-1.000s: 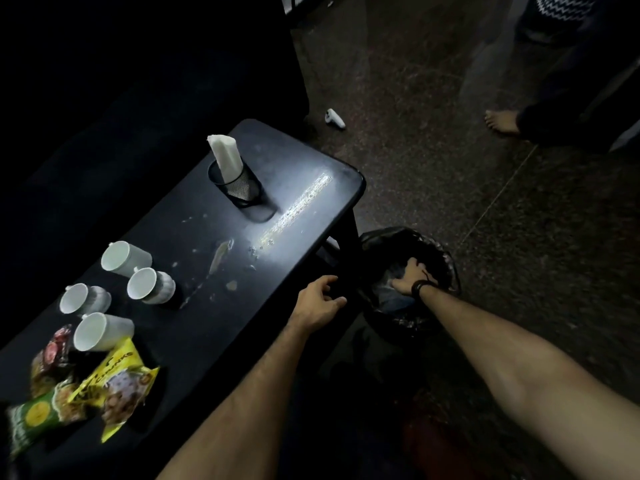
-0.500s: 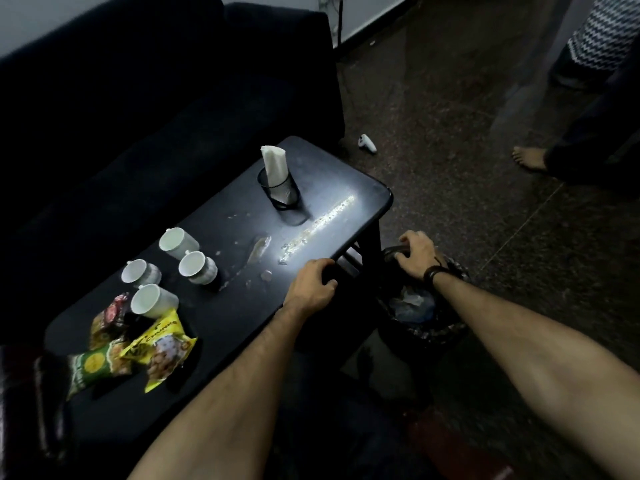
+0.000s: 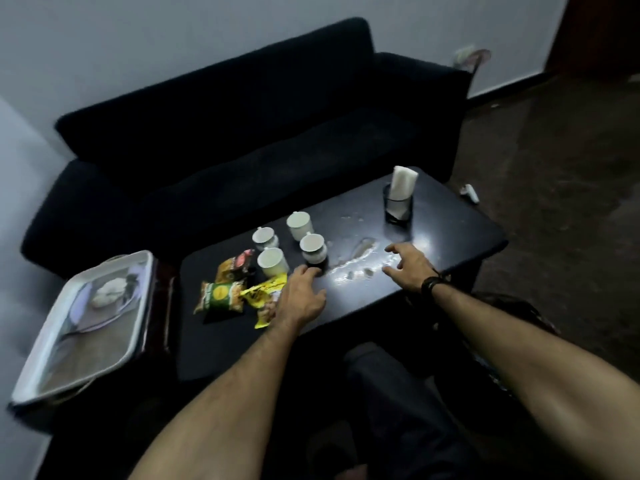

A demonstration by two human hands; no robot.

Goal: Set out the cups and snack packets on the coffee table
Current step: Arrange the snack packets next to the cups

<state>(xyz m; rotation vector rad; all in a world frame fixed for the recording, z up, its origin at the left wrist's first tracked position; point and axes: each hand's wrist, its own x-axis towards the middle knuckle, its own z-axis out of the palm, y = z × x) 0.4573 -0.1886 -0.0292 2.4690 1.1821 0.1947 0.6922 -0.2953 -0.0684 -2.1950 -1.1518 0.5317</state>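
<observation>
Dim sofa-side table (image 3: 450, 237) is already carrying four cups (image 3: 299, 225) and three snack packets (image 3: 221, 296), still bunched together; left hand (image 3: 301, 299) and right hand (image 3: 408, 265) are hovering spread-fingered, grasping nothing.

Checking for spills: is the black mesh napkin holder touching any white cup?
Apart. The head view shows bare tabletop between the black mesh napkin holder and the nearest white cup.

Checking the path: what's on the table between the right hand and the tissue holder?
In the head view, only bare, smeared tabletop separates the right hand from the tissue holder; no cup or packet.
</observation>
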